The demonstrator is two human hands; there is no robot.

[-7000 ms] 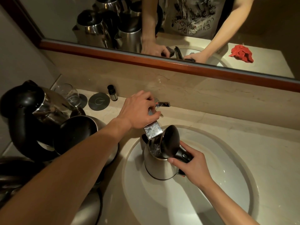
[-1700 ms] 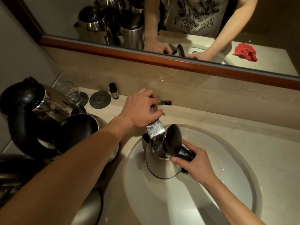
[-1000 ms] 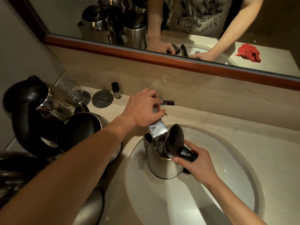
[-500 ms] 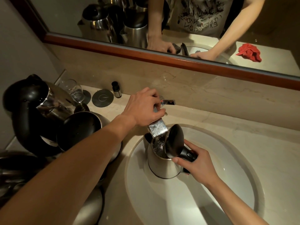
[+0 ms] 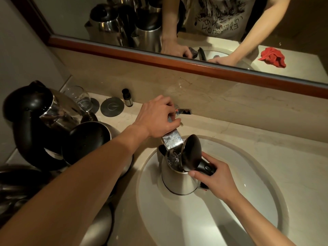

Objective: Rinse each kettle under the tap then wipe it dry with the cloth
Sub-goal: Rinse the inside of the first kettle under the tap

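- Little change over the last seconds: kettle (image 5: 179, 176) stays upright in the sink (image 5: 257, 174), lid open under the tap (image 5: 173, 142), filling.
- Right hand (image 5: 215, 181) grips its handle; left hand (image 5: 157, 118) curled on the tap.
- Rinse ongoing; cloth (image 5: 272, 57) seen only in the mirror.

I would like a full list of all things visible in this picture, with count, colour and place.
kettle in sink: 1, steel, black lid open, under tap
tap: 1, chrome, behind sink
sink: 1, white, centre
other kettles: several, steel and black, left counter
glass: 1, clear, back left
coaster: 1, dark, beside glass
small bottle: 1, dark, by wall
cloth: 1, red, seen in mirror
left hand: on tap handle
right hand: grips kettle handle
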